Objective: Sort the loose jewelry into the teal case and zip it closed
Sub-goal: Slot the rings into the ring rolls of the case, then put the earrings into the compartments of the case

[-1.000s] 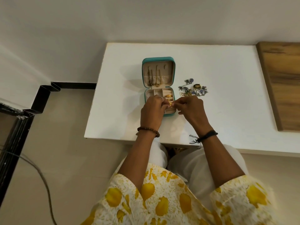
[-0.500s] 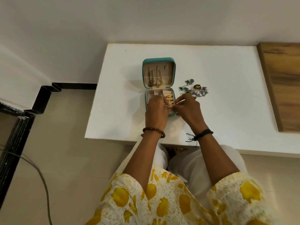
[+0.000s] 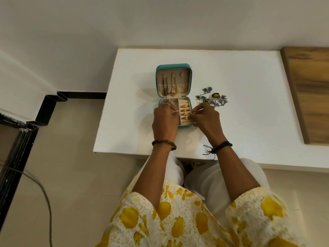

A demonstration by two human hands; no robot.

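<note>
The square teal zip-around jewelry case [image 3: 173, 94] lies open on the white table [image 3: 249, 122]. Four gold rings [image 3: 185, 112] sit in its ring rolls, between the two hands, and chains hang in the lid. The left hand [image 3: 165, 120] and right hand [image 3: 204, 118] have fingers curled; whether they pinch anything, I cannot tell. Just beyond the right hand, a heap of silver-and-blue loose jewelry [image 3: 212, 99] remains unsorted, and the zipping is not yet done.

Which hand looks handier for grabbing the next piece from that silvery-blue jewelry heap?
Probably the right hand: it hovers beside the loose silver-and-blue jewelry pile, while the left hand sits across the open teal case.
</note>
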